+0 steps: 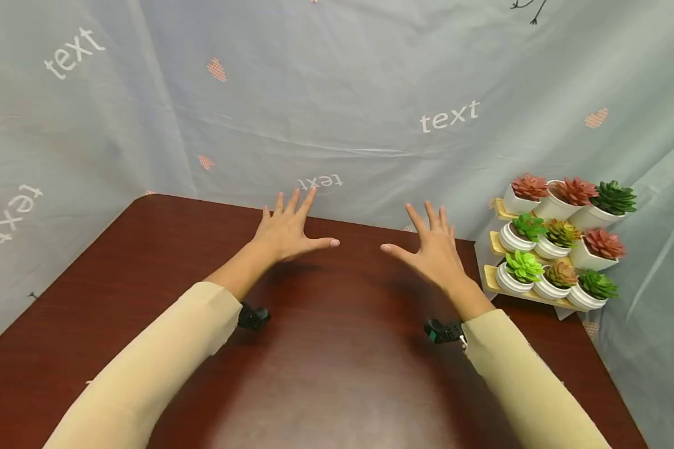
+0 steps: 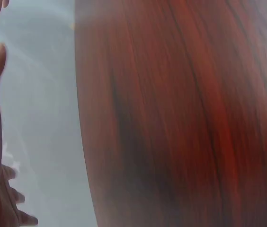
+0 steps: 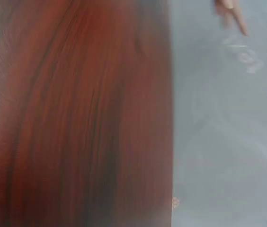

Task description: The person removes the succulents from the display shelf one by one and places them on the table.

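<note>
My left grip (image 1: pixel 283 234) and right grip (image 1: pixel 435 249), released, fingers spread, hover above the desk (image 1: pixel 337 349); potted succulents (image 1: pixel 561 234) fill the tiered stand (image 1: pixel 491 279) beside my right, where a careless outward sweep could topple them.

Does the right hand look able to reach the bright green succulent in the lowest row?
Probably yes: the right hand is empty and nearby, and nothing visible blocks its way to the bright green succulent.

Dark reddish-brown, wood-grain table (image 1: pixel 326 374): surface glossy, rounded at far left. Standing on its far right: one three-tier rack (image 1: pixel 490 279) with pale wooden boards, bearing nine white-potted succulents (image 1: pixel 562 234), three per tier.
</note>
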`<action>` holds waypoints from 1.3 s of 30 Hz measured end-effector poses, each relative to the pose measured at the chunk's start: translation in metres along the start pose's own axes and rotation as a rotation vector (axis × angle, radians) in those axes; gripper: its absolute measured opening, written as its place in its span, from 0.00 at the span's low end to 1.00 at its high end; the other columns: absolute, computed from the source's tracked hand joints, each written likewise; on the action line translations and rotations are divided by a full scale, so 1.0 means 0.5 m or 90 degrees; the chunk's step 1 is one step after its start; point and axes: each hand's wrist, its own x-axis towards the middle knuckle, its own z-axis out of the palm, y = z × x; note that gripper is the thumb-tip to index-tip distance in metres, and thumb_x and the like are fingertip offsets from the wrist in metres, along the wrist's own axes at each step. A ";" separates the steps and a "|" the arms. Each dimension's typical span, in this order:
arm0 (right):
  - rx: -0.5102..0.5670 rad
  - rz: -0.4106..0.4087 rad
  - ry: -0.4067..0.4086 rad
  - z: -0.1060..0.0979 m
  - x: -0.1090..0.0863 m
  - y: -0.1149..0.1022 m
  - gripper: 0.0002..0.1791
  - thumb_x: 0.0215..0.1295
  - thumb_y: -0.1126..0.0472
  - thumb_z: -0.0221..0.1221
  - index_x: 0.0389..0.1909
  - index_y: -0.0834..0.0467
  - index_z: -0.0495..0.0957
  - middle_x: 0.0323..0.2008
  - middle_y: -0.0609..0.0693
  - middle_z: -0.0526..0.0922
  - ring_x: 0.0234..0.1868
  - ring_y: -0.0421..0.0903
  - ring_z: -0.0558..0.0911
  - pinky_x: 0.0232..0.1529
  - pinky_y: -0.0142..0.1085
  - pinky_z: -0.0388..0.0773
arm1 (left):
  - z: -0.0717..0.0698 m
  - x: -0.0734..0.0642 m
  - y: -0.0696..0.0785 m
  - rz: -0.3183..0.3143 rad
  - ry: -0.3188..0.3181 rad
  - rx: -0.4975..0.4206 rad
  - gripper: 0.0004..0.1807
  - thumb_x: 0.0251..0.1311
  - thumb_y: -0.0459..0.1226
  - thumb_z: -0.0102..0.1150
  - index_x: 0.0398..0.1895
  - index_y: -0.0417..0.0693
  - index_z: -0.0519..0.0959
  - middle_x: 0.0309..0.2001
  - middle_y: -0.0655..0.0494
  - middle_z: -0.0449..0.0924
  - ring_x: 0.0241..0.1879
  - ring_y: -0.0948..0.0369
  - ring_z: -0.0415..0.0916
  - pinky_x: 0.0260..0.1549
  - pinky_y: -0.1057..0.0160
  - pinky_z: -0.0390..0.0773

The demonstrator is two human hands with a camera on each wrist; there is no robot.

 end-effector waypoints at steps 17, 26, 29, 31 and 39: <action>0.110 -0.109 0.689 -0.156 -0.194 0.159 0.50 0.56 0.24 0.61 0.58 0.67 0.80 0.58 0.64 0.82 0.67 0.62 0.74 0.76 0.48 0.63 | 0.043 0.009 0.240 0.247 0.109 -0.187 0.52 0.65 0.69 0.50 0.83 0.61 0.41 0.81 0.57 0.52 0.80 0.55 0.52 0.79 0.51 0.55; 0.171 0.043 0.864 -0.206 -0.230 0.208 0.46 0.53 0.24 0.63 0.57 0.59 0.82 0.58 0.58 0.83 0.64 0.49 0.78 0.70 0.37 0.68 | 0.079 0.015 0.355 0.264 0.117 -0.288 0.43 0.68 0.62 0.54 0.81 0.60 0.54 0.78 0.58 0.60 0.77 0.58 0.59 0.74 0.51 0.65; 0.206 0.108 0.840 -0.209 -0.240 0.236 0.42 0.54 0.33 0.68 0.64 0.56 0.77 0.63 0.57 0.80 0.66 0.43 0.76 0.69 0.34 0.69 | 0.099 0.022 0.391 0.259 0.105 -0.326 0.40 0.69 0.61 0.54 0.80 0.62 0.57 0.77 0.58 0.62 0.77 0.59 0.60 0.74 0.51 0.65; 0.237 0.142 0.809 -0.206 -0.247 0.253 0.43 0.55 0.40 0.69 0.68 0.57 0.73 0.67 0.56 0.77 0.69 0.42 0.74 0.69 0.33 0.68 | 0.114 0.029 0.413 0.253 0.098 -0.356 0.39 0.70 0.60 0.54 0.79 0.63 0.58 0.77 0.59 0.63 0.77 0.59 0.60 0.74 0.51 0.65; 0.335 0.200 0.692 -0.155 -0.252 0.353 0.42 0.60 0.49 0.66 0.74 0.55 0.65 0.72 0.57 0.70 0.72 0.45 0.69 0.72 0.37 0.66 | 0.202 0.053 0.478 0.227 0.084 -0.483 0.37 0.69 0.59 0.56 0.78 0.68 0.59 0.72 0.55 0.70 0.73 0.58 0.67 0.70 0.48 0.70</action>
